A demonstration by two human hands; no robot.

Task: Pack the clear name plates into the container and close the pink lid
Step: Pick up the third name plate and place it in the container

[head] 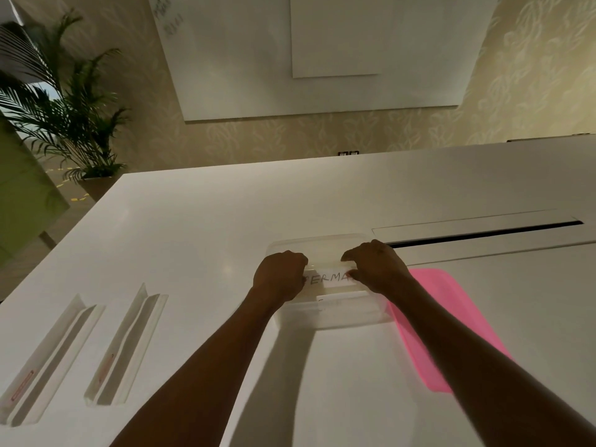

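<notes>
Nearest, at about seven and eight o'clock on the white table [206, 240], two clear name plates [51, 359] and [127, 345] lie side by side, untouched, each a folded strip of clear plastic with a small reddish label near its near end. At about four o'clock the pink lid [451, 333] lies flat on the table, its far corner just beside the container and partly hidden under the right forearm.

At centre, both hands work over the open clear container [348, 317]. The left hand [280, 279] and the right hand [377, 269] each pinch one end of a name plate with a handwritten card [330, 279], fingers closed on it; the letters "ERMA" show between them. It sits at or just inside the container's mouth; whether it touches the bottom I cannot tell. Another card edge shows below it inside.

The step in hand looks like the packing of this plate. Next, it needs to be let down level and released, then the two left-hand plates fetched. The lid comes last.

Beyond, at one o'clock, a long cable slot [483, 233] runs across the table.
</notes>
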